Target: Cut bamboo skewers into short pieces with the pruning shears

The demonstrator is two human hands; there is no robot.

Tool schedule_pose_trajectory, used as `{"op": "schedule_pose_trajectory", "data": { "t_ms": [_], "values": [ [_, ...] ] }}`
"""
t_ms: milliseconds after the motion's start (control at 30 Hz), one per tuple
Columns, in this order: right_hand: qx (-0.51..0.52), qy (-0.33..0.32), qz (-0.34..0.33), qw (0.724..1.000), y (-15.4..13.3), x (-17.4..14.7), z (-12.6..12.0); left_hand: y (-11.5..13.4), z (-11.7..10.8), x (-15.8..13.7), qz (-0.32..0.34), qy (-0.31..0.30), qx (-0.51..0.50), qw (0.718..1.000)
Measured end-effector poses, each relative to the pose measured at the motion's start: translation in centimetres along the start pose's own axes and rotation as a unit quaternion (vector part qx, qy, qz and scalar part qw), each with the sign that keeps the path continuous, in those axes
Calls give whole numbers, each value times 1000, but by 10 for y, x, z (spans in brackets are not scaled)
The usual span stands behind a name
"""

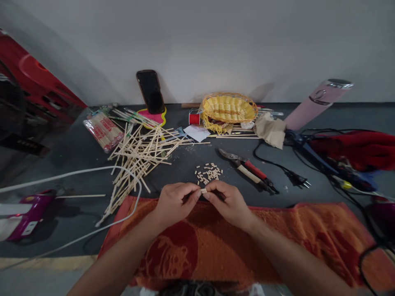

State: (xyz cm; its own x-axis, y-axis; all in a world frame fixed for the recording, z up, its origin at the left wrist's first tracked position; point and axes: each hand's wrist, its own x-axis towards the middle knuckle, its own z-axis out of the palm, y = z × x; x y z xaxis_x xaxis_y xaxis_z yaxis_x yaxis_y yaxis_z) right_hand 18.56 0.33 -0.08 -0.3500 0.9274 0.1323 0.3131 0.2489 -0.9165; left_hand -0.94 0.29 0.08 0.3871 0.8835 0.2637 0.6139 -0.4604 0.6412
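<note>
My left hand (pixel 179 201) and my right hand (pixel 226 200) meet at the front of the table, thumbs and forefingers pinched on a small cut piece of wooden stick (pixel 203 190) between them. Just beyond the fingertips lies a little heap of similar short stick pieces (pixel 209 174). To the right of the heap rest pruning shears (pixel 247 168) with red and pale handles. Many long thin wooden sticks (pixel 138 156) are spread in a loose pile to the left. Under my wrists is an orange and red towel (pixel 225 242).
Along the wall stand a phone (pixel 151 91), a yellow woven basket (pixel 230 109), a red thread spool (pixel 194 119) and a pink flask (pixel 317 102). A black plug (pixel 298 179) and cords lie right. A white cable (pixel 92 169) crosses the left side beside a purple device (pixel 31 218).
</note>
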Motion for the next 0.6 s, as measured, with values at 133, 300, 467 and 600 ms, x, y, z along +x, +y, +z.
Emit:
{"op": "schedule_pose_trajectory", "data": {
  "t_ms": [133,300,467,600],
  "values": [
    [-2,0,-3,1000,1,1,1,0,0,0,3,4,3,1000],
    [-7,1,-3,1000,1,0,1,-1,0,-1,6,1,3,1000],
    [-19,4,-8,1000,1,0,0,-1,0,0,3,-4,10,1000],
    [-22,5,-13,1000,1,1,0,-2,1,-1,7,0,10,1000]
  ]
}}
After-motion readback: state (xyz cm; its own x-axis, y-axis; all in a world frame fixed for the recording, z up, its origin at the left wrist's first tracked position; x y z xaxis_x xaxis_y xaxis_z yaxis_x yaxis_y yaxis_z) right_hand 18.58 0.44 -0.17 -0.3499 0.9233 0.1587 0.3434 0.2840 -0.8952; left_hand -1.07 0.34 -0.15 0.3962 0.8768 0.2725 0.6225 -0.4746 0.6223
